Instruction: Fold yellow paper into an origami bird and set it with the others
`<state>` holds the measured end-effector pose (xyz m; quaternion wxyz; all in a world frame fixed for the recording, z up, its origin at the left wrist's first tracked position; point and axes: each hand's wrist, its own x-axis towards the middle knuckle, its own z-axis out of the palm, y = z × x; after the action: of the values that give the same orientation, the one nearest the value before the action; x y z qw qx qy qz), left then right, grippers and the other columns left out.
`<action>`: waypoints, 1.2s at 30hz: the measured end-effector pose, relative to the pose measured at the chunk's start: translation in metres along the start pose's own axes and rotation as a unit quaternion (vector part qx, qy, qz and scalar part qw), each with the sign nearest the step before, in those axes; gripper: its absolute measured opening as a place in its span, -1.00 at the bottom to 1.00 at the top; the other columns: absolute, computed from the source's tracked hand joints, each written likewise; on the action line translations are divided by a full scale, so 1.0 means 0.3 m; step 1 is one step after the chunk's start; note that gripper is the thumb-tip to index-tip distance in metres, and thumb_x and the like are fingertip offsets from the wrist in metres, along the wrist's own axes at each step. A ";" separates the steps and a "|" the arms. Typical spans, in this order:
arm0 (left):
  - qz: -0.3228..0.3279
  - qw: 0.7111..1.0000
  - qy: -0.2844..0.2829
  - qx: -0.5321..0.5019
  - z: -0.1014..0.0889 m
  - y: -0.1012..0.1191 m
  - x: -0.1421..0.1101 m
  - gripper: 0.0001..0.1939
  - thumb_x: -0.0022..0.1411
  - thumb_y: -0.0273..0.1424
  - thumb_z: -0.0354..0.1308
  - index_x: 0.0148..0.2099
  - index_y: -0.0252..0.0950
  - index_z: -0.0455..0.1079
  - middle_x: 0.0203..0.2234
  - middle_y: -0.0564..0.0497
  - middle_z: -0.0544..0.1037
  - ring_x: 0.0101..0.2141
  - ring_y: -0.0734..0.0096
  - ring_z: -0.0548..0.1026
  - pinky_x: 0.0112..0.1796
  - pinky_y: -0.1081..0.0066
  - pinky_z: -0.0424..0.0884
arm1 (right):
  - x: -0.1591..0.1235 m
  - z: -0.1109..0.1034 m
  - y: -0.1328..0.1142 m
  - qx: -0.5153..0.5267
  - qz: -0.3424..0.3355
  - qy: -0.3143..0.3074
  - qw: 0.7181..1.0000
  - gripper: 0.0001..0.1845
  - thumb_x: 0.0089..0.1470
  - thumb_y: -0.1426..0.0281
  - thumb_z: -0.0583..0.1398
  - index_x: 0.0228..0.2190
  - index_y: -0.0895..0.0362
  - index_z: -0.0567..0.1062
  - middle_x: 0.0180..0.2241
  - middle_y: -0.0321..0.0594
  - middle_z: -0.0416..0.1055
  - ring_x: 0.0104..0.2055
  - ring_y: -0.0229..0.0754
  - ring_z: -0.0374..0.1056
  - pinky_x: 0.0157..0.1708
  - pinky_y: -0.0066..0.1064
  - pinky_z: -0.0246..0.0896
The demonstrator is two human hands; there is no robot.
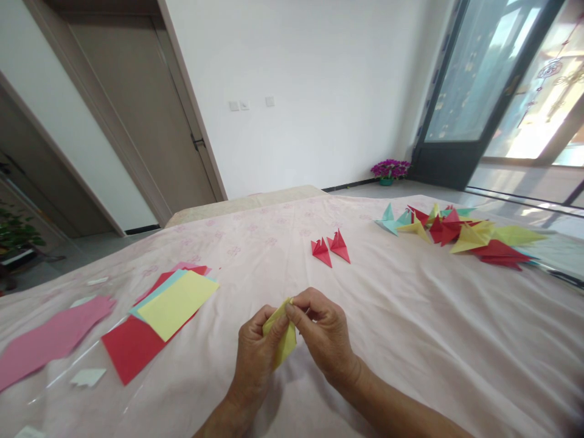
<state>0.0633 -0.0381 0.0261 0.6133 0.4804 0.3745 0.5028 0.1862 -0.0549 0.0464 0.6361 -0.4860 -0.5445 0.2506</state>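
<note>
Between my two hands is a yellow piece of folded paper (286, 345), narrow and pointed at its upper end. My left hand (258, 350) is closed around its left side, the thumb lying across the front. At the upper tip, my right hand (323, 334) pinches the paper between thumb and forefinger. Part of the paper is covered by my fingers. Beyond my hands, two red folded paper cranes (330, 248) lie side by side on the pale pink tablecloth (255, 267).
To the left lie loose sheets, with a yellow sheet (180, 304) on top and a red sheet (132, 347) beneath. Farther left is a pink sheet (55, 331) near white scraps (88, 377). A pile of coloured folded cranes (449, 228) sits at the back right.
</note>
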 end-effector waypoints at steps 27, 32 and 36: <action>-0.056 0.995 0.066 -0.043 0.002 -0.015 -0.003 -0.61 -0.04 -0.12 0.38 -0.36 -0.33 0.44 -0.61 0.15 0.35 -0.59 0.59 0.25 -0.55 0.56 0.20 | 0.051 -0.012 0.022 0.150 0.154 0.069 0.974 -0.67 0.08 0.13 0.19 -0.35 0.16 0.54 -0.48 -0.27 0.37 -0.54 -0.32 0.21 -0.65 -0.53 0.04; -0.048 0.992 0.028 -0.112 0.002 -0.023 0.000 -0.72 0.08 -0.21 0.33 -0.31 -0.32 0.44 -0.55 0.11 0.43 -0.53 0.54 0.34 -0.44 0.52 0.29 | 0.014 0.009 0.015 0.052 0.123 -0.013 0.991 -0.76 0.03 0.24 0.23 -0.31 0.15 0.52 -0.46 -0.28 0.40 -0.48 -0.28 0.25 -0.55 -0.49 0.14; -0.034 0.986 0.011 -0.162 0.007 -0.020 0.001 -0.72 0.06 -0.23 0.35 -0.29 -0.30 0.43 -0.48 0.07 0.48 -0.47 0.46 0.42 -0.36 0.43 0.36 | -0.009 0.021 0.015 -0.032 0.085 -0.058 0.994 -0.80 -0.03 0.32 0.28 -0.32 0.13 0.47 -0.45 -0.32 0.39 -0.49 -0.30 0.26 -0.50 -0.49 0.16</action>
<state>0.0668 -0.0386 0.0207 0.6958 0.3561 0.3109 0.5408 0.1804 -0.0531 0.0408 0.5642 -0.5353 -0.5449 0.3134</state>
